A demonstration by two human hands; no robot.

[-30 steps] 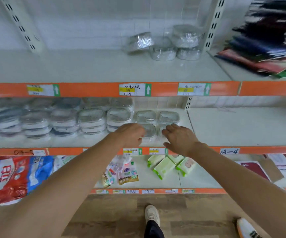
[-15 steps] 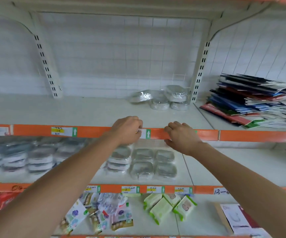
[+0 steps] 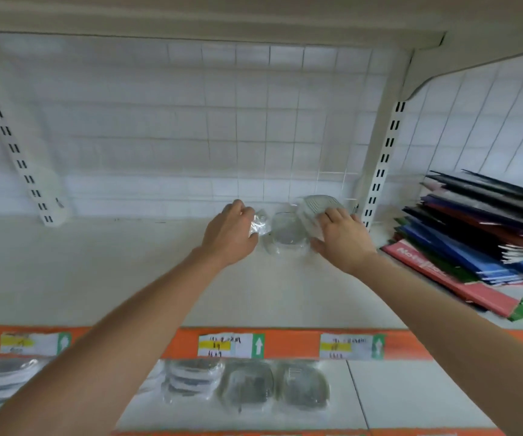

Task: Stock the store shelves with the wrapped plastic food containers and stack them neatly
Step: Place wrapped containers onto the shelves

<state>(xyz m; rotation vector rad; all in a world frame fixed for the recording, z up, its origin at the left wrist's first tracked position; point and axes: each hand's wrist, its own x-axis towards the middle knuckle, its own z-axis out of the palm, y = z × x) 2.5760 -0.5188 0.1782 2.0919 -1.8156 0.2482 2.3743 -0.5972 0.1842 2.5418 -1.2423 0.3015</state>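
Several clear wrapped food containers sit at the back of the upper shelf (image 3: 128, 278). My left hand (image 3: 232, 234) is curled round the leftmost wrapped container (image 3: 259, 224), of which only crinkled film shows. My right hand (image 3: 343, 239) grips the rightmost wrapped container (image 3: 318, 204), fingers on top and thumb below; it sits tilted and raised. A third container (image 3: 287, 236) stands between the two hands, untouched. More wrapped containers (image 3: 247, 387) lie in rows and stacks on the shelf below.
A slanted stack of coloured notebooks (image 3: 474, 243) fills the neighbouring bay on the right, past the white slotted upright (image 3: 378, 174). An orange shelf edge with price labels (image 3: 288, 344) runs across the front. Wire grid backing stands behind the containers.
Both hands left the lower shelf, rose past the orange edge and reached to the back of the upper shelf, where each has taken hold of a wrapped container. The view tilted upward.
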